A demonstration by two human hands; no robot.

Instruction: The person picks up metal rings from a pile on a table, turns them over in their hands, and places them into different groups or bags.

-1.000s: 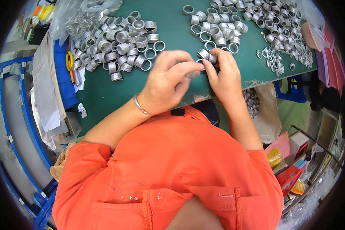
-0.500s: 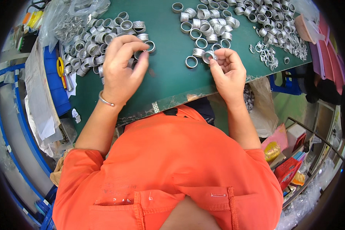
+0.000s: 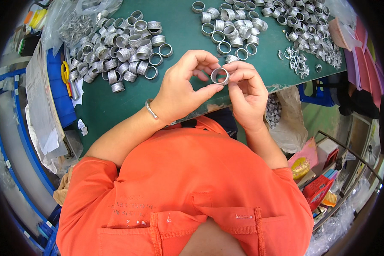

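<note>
A silver-grey metal ring (image 3: 219,76) is held up between my two hands over the table's near edge, its round opening facing up toward me. My left hand (image 3: 184,83), with a bangle at the wrist, grips its left side with thumb and fingertips. Thumb and fingers of my right hand (image 3: 248,91) pinch the right side. Beyond my left hand lies a heap of similar rings (image 3: 134,40) with patterned outer faces. Another group of rings (image 3: 230,32) lies past my right hand.
The green tabletop (image 3: 177,25) carries a third ring heap (image 3: 301,25) at far right, with small metal pieces (image 3: 296,62) beside it. Yellow-handled scissors (image 3: 65,73) lie in a blue tray (image 3: 57,85) at left. A bag of metal parts (image 3: 288,115) hangs below the right table edge.
My left hand has left the left heap and moved right to the ring in my right hand. The right hand has come slightly nearer with that ring.
</note>
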